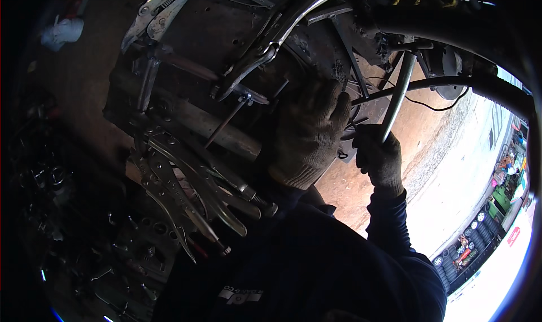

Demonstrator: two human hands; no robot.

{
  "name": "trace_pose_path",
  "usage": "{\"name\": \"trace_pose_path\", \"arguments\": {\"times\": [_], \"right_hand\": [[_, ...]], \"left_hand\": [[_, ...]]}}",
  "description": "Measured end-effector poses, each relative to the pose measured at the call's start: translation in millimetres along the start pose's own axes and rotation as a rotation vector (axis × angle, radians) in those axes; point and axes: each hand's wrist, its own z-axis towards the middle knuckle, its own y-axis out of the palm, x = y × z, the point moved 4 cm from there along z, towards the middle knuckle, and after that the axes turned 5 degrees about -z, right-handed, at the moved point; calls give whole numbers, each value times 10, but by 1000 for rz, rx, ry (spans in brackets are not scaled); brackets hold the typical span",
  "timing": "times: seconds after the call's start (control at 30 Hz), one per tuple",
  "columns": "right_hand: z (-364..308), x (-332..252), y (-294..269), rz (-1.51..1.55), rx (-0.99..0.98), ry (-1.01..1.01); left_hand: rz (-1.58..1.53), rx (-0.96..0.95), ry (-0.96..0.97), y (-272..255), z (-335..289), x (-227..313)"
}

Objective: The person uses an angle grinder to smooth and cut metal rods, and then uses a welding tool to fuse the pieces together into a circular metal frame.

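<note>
My right hand (379, 159), in a knit work glove, is wrapped round a pale metal handle (400, 90). It slants up and away to a dark crosspiece (415, 46), like a hammer, though the far end is too dark to be sure. To its left, my left hand (311, 133), gloved too, lies over the dark metal work with bent fingers close together; its fingertips and anything in them are hidden. Beside that hand are a thin T-shaped screw bar (228, 118) and a metal tube (231, 140). Locking pliers (265, 48) clamp the frame just beyond.
More locking pliers hang at the near left (189, 181) and far left (164, 14). A thick black hose (499, 96) and a thin cable (437, 108) cross at the right. Loose metal parts (149, 254) lie in shadow lower left. Stacked tyres (477, 237) stand in the bright distance.
</note>
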Motion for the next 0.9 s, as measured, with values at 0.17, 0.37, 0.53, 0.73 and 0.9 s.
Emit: {"name": "trace_pose_path", "arguments": {"times": [0.17, 0.37, 0.53, 0.73, 0.9], "right_hand": [[-3, 79, -29, -8, -10, -22], [-83, 316, -212, 15, -32, -326], [-399, 820, -593, -33, -31, -245], [-786, 1059, -780, -142, 0, -64], [-812, 1114, -792, -293, 15, -125]], "left_hand": [[-25, -37, 37, 68, 31, -34], [-13, 7, 77, 103, 57, -28], [43, 116, 156, 123, 36, 8], [-6, 58, 182, 93, 34, 40], [87, 44, 215, 118, 9, 35]]}}
